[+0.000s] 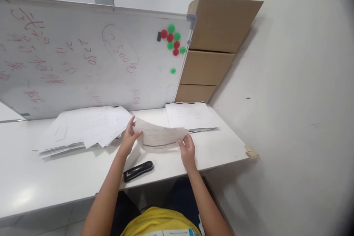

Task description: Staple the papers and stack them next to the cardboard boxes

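A printed paper sheet (160,138) is held up above the white table, slightly curved, between both hands. My left hand (129,137) pinches its left edge with the thumb on the near face. At the other end, my right hand (188,149) grips the right edge, thumb in front and fingers curled behind. Below the sheet, near the table's front edge, lies a black stapler (138,171). A messy stack of papers (85,127) is to the left of my left hand. Beyond my right hand rests a neater stack of papers (192,115).
A whiteboard (83,59) with red writing and round red and green magnets (171,28) stands along the back of the white table (69,177). Stacked cardboard boxes (210,66) rise behind its right end. A wall (290,99) bounds the right side.
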`<state>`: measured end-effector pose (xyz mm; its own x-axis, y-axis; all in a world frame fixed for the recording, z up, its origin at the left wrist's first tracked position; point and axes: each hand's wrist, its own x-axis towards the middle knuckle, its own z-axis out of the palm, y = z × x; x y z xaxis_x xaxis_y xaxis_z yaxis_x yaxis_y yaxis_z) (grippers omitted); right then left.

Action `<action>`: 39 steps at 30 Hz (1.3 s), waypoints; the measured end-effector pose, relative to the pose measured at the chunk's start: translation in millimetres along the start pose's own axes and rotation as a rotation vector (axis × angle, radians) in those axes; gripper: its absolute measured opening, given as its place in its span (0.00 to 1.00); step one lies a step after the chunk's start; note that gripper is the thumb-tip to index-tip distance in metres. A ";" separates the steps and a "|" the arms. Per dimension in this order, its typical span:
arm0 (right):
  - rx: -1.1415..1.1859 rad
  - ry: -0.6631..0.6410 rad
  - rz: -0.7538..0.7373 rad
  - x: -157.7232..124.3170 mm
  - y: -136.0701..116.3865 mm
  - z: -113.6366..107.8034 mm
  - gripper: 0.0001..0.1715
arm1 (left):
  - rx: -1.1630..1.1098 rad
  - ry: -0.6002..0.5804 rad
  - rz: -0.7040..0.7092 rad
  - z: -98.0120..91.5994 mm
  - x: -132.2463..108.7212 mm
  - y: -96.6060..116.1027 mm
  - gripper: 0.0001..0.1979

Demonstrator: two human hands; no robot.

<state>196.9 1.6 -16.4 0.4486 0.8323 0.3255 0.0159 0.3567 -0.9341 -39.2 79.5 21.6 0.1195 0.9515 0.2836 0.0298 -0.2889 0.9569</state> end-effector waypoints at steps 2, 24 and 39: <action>0.036 0.055 -0.002 -4.1 9.5 0.9 0.21 | -0.105 -0.030 0.025 2.3 1.4 -1.4 0.38; 0.047 -0.111 0.710 -15.4 -0.6 -93.3 0.23 | 1.022 -0.534 0.192 2.4 -113.8 13.5 0.20; -0.320 -0.390 0.615 -27.2 -5.0 -88.7 0.26 | 1.054 -0.454 0.368 -2.3 -99.7 -10.8 0.17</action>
<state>263.9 -60.5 -33.5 0.1161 0.9499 -0.2902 0.1493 -0.3055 -0.9404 -53.8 -12.1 -16.9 0.6229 0.7309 0.2788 0.6910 -0.6811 0.2418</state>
